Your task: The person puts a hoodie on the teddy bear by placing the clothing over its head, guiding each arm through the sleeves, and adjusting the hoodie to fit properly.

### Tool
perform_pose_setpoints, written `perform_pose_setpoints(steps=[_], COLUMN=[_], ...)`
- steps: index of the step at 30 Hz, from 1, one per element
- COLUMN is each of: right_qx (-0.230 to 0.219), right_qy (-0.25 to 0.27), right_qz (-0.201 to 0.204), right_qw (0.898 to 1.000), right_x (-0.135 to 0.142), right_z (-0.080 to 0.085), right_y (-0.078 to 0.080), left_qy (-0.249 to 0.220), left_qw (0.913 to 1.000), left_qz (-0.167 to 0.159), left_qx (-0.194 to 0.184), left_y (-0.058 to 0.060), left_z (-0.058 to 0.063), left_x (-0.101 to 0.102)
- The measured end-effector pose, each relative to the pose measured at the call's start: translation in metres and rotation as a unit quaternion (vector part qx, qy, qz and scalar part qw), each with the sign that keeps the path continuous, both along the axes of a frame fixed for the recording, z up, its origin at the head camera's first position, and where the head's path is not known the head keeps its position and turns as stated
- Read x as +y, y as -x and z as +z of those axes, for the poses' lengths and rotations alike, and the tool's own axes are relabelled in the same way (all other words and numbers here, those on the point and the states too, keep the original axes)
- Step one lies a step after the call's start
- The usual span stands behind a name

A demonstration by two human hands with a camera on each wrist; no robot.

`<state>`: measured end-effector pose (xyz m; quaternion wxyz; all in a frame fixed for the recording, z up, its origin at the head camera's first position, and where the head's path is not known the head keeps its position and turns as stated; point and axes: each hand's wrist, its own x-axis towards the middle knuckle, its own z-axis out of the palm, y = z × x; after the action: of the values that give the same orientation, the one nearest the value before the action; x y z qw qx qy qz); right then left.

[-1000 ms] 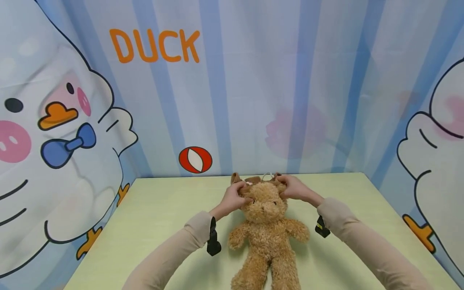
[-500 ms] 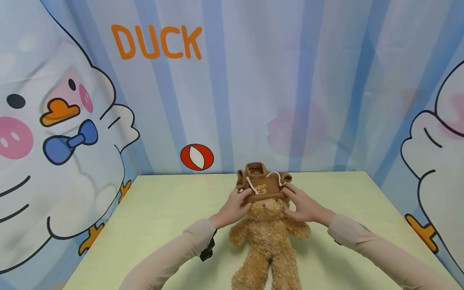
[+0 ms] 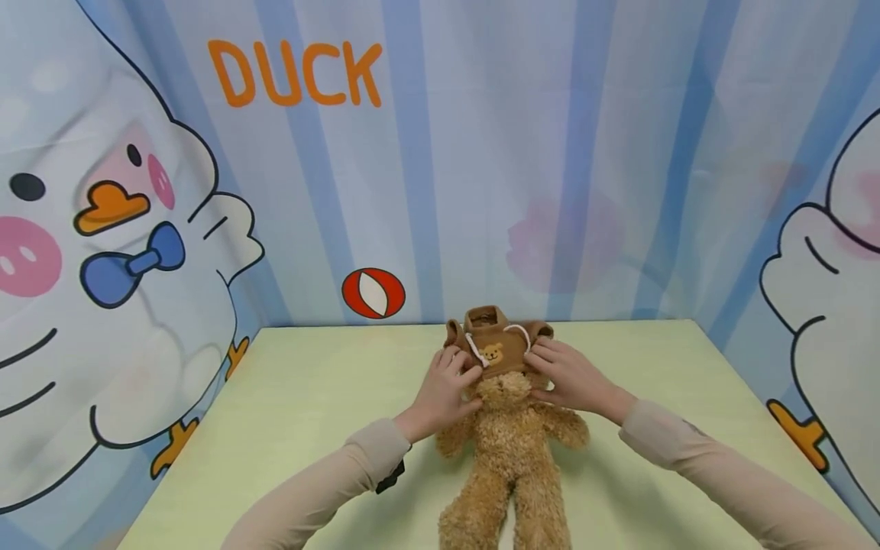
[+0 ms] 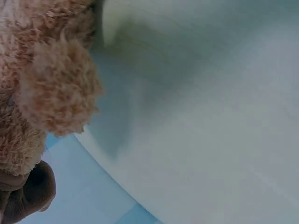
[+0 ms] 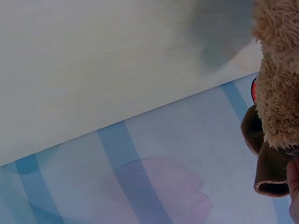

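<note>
A curly tan teddy bear (image 3: pixel 512 443) lies on its back on the table, legs toward me. A small brown hoodie (image 3: pixel 505 359) with white drawstrings and a bear-face patch covers the upper part of its head; only the muzzle shows below the hem. My left hand (image 3: pixel 443 389) pinches the hem on the left side of the head. On the right side, my right hand (image 3: pixel 567 374) grips the hem, thumb below by the bear's cheek. Part of a brown sleeve (image 4: pixel 39 189) shows in the left wrist view, and the hoodie (image 5: pixel 271 170) with its sleeve opening in the right wrist view.
The pale green table (image 3: pixel 330 382) ends at a back edge just behind the hoodie. Behind it hangs a blue striped cloth (image 3: pixel 467 153) printed with ducks and a red ball. A black wrist strap (image 3: pixel 392 477) hangs under my left cuff.
The hoodie, bunched behind the top of the head a second ago, now lies down over the bear's eyes. Both hands have moved nearer me with its hem.
</note>
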<state>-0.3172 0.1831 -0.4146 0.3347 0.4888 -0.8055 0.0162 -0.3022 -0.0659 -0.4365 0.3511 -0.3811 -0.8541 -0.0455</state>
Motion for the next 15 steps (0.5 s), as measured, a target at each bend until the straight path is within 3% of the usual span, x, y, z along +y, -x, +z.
perform_pose_setpoints(steps=[3,5,9,15], right_qx=[0.008,0.010,0.004,-0.016], right_qy=[-0.018,-0.013,0.033,0.107], right_qz=[0.000,0.003,0.019,0.048], right_qw=[1.000,1.000,0.999,0.993], right_x=[-0.005,-0.009,-0.016,-0.023], right_z=[0.000,-0.003,-0.009,-0.017], right_y=[-0.002,-0.003,-0.005,-0.003], left_qy=[0.030,0.034,0.026,0.040], left_qw=[0.9954,0.9911,0.9884,0.9898], left_qz=[-0.032,-0.051,-0.072,-0.059], left_qx=[0.085,0.118,0.131,0.124], left_y=[0.003,0.005,0.005,0.004], left_z=[-0.001,-0.002,0.000,0.002], left_x=[0.002,0.003,0.007,0.013])
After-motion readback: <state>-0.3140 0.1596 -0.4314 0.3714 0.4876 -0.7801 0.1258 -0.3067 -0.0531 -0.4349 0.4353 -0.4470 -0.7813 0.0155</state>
